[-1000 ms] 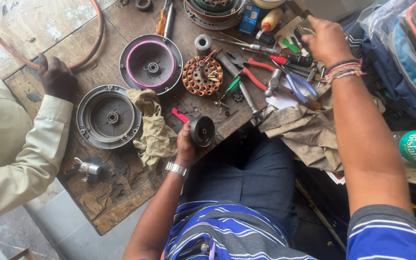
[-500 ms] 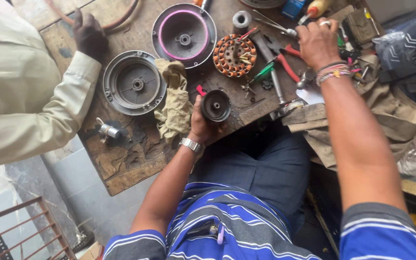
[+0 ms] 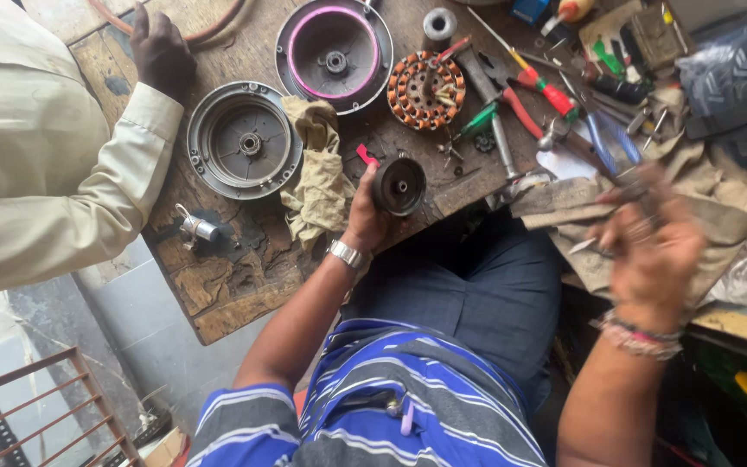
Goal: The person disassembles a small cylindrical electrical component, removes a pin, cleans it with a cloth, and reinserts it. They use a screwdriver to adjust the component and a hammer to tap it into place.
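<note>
Left hand [image 3: 365, 216], frame centre, fingers clamped on dark round rotor [image 3: 399, 185] at desk [image 3: 218, 285] edge. Right hand [image 3: 650, 251] blurred at right; fingers' state unclear. Best keep rotor braced steady against desk.

The right hand [image 3: 650, 246] pulls back from the tool pile toward the body, blurred, a thin metal piece [image 3: 583, 246] at its fingers.

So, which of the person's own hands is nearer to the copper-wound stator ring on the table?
Left. The left hand holds a dark round part just below the stator ring. The right hand is blurred, off to the right over a cloth, beyond the tools.
</note>
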Motion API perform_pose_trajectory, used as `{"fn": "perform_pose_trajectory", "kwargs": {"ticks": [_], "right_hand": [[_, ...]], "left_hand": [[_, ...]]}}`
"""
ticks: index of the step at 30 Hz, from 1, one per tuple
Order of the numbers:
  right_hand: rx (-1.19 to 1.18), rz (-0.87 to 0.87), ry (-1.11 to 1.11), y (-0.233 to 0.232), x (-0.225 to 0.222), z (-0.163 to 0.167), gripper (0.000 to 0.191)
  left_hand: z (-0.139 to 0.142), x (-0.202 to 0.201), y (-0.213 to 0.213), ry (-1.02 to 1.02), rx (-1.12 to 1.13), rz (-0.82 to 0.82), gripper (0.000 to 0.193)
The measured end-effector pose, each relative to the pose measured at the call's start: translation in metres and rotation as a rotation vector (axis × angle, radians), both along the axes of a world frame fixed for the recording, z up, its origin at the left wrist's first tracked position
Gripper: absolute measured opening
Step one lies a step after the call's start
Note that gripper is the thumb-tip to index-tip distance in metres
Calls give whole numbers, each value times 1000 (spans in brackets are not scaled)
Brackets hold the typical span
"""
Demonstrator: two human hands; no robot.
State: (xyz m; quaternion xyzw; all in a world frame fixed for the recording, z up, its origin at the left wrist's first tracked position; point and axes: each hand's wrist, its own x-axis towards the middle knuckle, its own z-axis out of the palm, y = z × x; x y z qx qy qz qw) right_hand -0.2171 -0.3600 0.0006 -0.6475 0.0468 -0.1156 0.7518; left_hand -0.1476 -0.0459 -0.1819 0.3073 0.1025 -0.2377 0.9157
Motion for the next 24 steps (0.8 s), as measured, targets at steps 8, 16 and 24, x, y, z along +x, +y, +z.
{"fn": "perform_pose_trajectory", "kwargs": {"ticks": [8,16,24], "right_hand": [[-840,-73,-97,64,-74,6,26],[-937,-39,-108,75,-67,26,24],[-970,-51,-141,71,-73,25,25]], "left_hand": [[42,11,-28,171,-84,-7,69],[57,13,-31,66,-121,-76,66],[59,19,-29,113,41,-75,67]]}}
